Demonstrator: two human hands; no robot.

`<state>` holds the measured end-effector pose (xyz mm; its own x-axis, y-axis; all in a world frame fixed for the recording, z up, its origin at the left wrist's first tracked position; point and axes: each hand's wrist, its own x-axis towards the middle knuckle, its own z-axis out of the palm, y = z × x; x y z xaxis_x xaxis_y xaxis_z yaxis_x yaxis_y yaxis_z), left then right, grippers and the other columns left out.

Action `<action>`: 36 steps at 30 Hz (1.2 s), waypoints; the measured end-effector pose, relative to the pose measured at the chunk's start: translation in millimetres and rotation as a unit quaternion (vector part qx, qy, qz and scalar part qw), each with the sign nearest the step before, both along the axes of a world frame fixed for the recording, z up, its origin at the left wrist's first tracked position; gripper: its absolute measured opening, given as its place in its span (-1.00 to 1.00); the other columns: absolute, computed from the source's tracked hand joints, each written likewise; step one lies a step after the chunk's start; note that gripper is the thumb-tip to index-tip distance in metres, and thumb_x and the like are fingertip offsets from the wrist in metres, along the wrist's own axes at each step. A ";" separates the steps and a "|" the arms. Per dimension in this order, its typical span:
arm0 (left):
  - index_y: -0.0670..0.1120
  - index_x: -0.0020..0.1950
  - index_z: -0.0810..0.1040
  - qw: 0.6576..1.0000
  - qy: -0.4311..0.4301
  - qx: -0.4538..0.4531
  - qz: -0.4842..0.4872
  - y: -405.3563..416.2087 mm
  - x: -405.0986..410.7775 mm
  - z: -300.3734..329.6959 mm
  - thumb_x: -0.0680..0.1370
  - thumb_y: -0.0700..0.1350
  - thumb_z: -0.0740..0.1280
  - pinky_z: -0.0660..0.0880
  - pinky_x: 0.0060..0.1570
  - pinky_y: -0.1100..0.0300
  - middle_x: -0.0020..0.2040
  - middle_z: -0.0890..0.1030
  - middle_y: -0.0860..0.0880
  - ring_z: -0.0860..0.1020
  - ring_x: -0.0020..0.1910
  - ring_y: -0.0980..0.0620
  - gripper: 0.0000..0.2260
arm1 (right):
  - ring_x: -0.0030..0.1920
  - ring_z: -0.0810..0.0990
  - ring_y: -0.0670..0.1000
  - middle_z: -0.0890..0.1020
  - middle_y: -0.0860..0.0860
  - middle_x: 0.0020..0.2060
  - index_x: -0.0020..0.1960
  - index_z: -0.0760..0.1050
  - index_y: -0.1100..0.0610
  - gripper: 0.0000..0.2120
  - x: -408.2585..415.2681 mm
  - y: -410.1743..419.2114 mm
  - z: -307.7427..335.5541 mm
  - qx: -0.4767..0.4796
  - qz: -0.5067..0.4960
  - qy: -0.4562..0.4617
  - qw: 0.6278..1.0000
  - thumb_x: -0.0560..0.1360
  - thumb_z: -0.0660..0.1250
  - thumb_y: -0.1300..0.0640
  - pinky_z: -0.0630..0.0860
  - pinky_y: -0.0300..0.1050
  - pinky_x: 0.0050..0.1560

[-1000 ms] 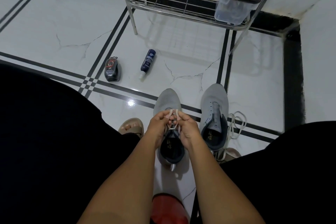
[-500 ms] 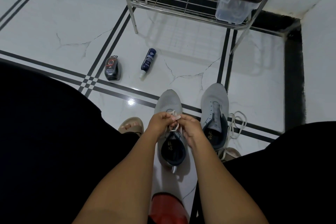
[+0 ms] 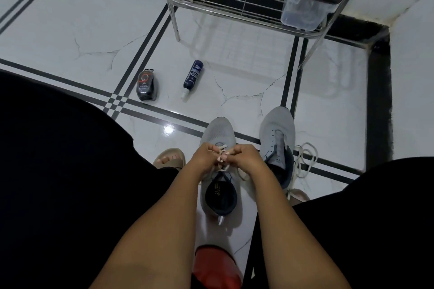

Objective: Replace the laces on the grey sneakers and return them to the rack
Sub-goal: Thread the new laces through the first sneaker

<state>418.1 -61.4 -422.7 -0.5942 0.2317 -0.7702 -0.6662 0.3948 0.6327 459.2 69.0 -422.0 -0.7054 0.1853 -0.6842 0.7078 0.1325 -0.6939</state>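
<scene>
Both hands draw closer, left hand and right hand pinching the white lace over the left grey sneaker, tightening its knot, twelve o'clock of the collar.

View: one head-worn wide-angle camera, no second view
Facing: steeply forward and down along both forearms onto the tiled floor
Nearness: close above the left hand and right hand
Far edge: metal shoe rack at the frame's top

glossy white marble-look floor with black inlay lines is reflecting a light spot; black skirting is bordering white walls beside it.
</scene>
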 end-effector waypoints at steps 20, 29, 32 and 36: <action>-0.25 0.13 0.62 0.986 0.094 -0.069 -0.119 9.8 -5.1 -1.2 0.61 -0.30 0.20 0.46 -0.31 0.39 -0.19 0.60 -0.12 0.51 -0.27 0.04 -0.78 | -0.13 0.58 0.02 0.60 -0.03 -0.17 -0.22 0.53 0.07 -0.85 12.3 -27.8 -24.3 0.243 -0.051 0.129 0.960 0.43 0.36 0.29 0.51 -0.08 -0.10; -0.17 0.13 0.57 0.892 0.167 -0.382 -0.173 -7.2 6.9 -21.2 0.58 -0.26 0.21 0.49 -0.13 0.06 0.09 0.58 -0.14 0.56 0.07 -0.15 -0.80 | -0.17 0.68 0.06 0.69 0.11 -0.22 -0.26 0.54 0.12 -0.86 23.1 -19.8 -42.1 0.066 -0.380 -0.001 0.922 0.44 0.46 0.21 0.63 0.00 -0.02; -0.13 0.18 0.58 0.904 0.154 -0.368 -0.153 -8.8 4.8 -24.4 0.58 -0.23 0.21 0.53 -0.03 0.02 0.11 0.59 -0.13 0.55 0.10 -0.15 -0.77 | -0.25 0.67 0.01 0.67 0.19 -0.23 -0.19 0.52 0.22 -0.90 24.7 -20.7 -44.3 0.008 -0.432 -0.009 0.902 0.48 0.41 0.29 0.62 -0.17 -0.18; -0.12 0.19 0.57 0.908 0.146 -0.360 -0.157 -9.6 1.3 -26.0 0.59 -0.23 0.18 0.50 -0.03 0.04 0.13 0.58 -0.12 0.54 0.11 -0.13 -0.75 | -0.29 0.66 0.01 0.66 0.19 -0.24 -0.16 0.54 0.26 -0.94 25.7 -21.8 -45.2 0.000 -0.466 -0.025 0.885 0.47 0.40 0.30 0.60 -0.16 -0.22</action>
